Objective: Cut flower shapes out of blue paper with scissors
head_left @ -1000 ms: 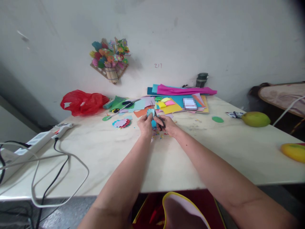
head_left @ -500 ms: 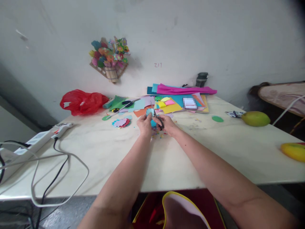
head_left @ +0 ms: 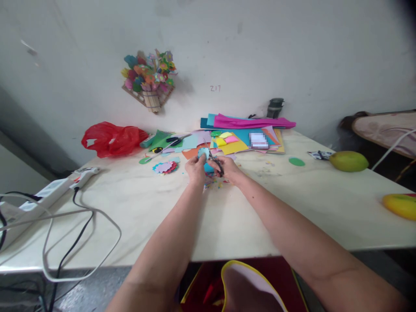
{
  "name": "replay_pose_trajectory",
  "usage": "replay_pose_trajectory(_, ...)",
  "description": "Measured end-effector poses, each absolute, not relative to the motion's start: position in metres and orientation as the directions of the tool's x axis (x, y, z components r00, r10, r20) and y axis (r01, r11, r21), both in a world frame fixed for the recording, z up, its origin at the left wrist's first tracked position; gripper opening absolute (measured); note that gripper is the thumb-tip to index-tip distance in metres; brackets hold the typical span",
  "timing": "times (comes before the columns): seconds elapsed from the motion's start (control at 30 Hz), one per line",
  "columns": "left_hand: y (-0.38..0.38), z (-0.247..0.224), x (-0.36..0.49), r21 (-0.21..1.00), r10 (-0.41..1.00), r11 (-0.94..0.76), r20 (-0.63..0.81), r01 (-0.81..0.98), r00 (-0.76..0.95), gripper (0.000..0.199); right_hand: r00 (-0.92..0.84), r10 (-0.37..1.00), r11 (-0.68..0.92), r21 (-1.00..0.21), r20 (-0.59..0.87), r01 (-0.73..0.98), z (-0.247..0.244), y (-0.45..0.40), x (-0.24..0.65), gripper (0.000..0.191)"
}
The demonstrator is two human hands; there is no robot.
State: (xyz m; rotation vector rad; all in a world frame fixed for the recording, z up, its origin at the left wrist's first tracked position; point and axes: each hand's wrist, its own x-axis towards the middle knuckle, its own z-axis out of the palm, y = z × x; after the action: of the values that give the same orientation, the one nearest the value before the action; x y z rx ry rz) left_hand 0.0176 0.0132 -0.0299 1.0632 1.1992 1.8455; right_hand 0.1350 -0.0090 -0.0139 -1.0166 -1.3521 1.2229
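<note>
Over the middle of the table, my left hand (head_left: 195,168) pinches a light blue paper cutout (head_left: 203,152) with a scalloped edge. My right hand (head_left: 230,170) is closed round the dark handles of a pair of scissors (head_left: 219,166). The blades point up and away, right beside the cutout; I cannot tell whether they touch it. Below the hands lie a bright blue paper piece (head_left: 209,168) and many small coloured scraps (head_left: 217,183). A stack of scalloped paper cutouts (head_left: 165,167), lilac on top, rests to the left of my left hand.
Coloured paper sheets (head_left: 238,145), a phone with a blurred screen (head_left: 259,141) and a second pair of scissors (head_left: 175,141) lie at the back. A red plastic bag (head_left: 112,139) is back left. Power strips (head_left: 48,195) with cables occupy the left, mangoes (head_left: 349,161) the right.
The light blue cutout has shifted slightly left and turned with my left hand, showing more of its scalloped edge. My right hand and the scissors have barely moved.
</note>
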Motion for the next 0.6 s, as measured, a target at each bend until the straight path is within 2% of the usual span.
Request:
replay_pose_trajectory(0.43, 0.017, -0.030, 0.012, 0.931, 0.857, -0.351, 0.274, -0.105, -0.437, 0.030, -0.112, 0.986, 0.122, -0.992, 0.125, -0.039, -0.024, 0.003, 0.134, 0.025)
replay_pose_trajectory(0.6, 0.016, -0.028, 0.009, 0.923, 0.881, -0.355, 0.277, -0.148, -0.383, 0.027, -0.070, 0.989, 0.128, -0.991, 0.131, -0.040, -0.021, 0.003, 0.139, 0.026)
